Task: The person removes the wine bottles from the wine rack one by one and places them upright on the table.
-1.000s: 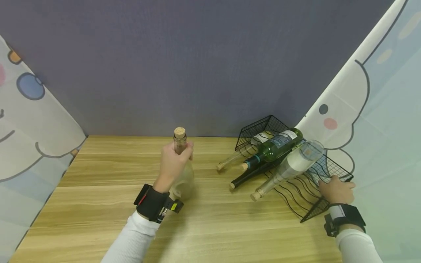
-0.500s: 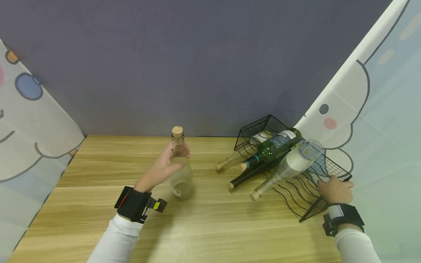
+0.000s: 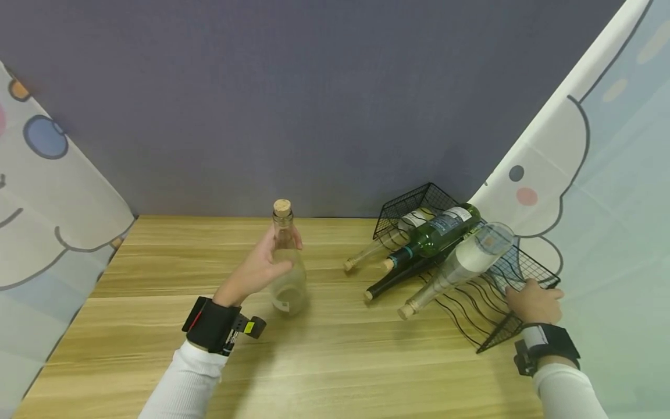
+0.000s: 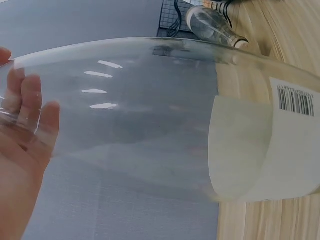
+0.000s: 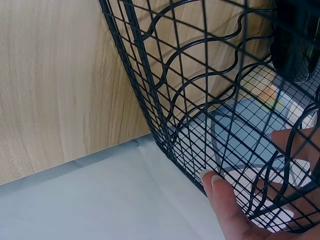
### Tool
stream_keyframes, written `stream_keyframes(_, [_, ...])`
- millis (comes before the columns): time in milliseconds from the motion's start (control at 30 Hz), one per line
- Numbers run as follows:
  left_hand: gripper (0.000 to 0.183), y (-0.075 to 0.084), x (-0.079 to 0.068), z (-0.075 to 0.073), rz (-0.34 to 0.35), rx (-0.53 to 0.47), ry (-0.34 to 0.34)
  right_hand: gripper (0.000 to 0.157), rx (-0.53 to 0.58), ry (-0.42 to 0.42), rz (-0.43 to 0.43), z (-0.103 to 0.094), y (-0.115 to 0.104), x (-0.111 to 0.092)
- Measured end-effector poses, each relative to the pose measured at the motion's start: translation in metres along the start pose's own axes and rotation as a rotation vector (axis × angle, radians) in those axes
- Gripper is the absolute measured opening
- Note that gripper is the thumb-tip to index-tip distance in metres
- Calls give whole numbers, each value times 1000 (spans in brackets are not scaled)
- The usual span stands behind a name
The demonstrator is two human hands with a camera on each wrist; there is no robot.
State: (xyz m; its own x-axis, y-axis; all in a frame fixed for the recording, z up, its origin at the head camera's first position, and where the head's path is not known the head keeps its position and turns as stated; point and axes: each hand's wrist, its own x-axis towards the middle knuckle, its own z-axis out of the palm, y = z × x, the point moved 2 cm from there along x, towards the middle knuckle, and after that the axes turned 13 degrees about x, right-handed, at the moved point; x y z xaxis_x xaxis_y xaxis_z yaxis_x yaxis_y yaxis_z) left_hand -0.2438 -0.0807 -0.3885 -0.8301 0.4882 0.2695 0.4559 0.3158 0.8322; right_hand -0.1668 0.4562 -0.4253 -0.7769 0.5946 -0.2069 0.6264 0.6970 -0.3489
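A clear corked glass bottle (image 3: 288,285) stands on the wooden table, left of the rack. My left hand (image 3: 259,265) holds it round the lower neck and shoulder, thumb on the near side. In the left wrist view, the fingers (image 4: 48,122) show through the glass, and a white barcode label (image 4: 295,140) wraps the bottle's lower body. My right hand (image 3: 535,302) grips the near right corner of a black wire rack (image 3: 502,331). In the right wrist view, its thumb (image 5: 225,200) presses the mesh from outside while other fingers reach behind the wires.
Several corked bottles lie in the rack, necks toward the left: a green bottle (image 3: 442,230), a clear bottle (image 3: 473,256), a dark bottle (image 3: 389,282) and another clear bottle (image 3: 374,249) at the far end. A grey partition (image 3: 293,110) closes the table's back; printed cloth (image 3: 607,279) hangs at right.
My left hand has shifted from the upper neck down and left to the bottle's shoulder, uncovering the neck. The bottle moved only slightly. My right hand and the rack stay put.
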Motion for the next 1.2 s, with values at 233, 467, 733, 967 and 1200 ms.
stream_keyframes(233, [66,-2,3,-2,11,34,35,67,1,5,4,0,-1,-1])
stream_keyframes(467, [69,-4,8,-5,4,45,79,66,8,9,-3,0,0,-2])
stream_keyframes(733, [56,-11,15,-13,-7,69,130,66,13,11,-9,0,-1,-2])
stream_keyframes(967, [50,-23,19,-23,-10,88,218,67,14,14,-9,0,0,-1])
stream_keyframes(1200, [50,-31,20,-36,-41,83,294,67,27,6,-13,-1,0,-2])
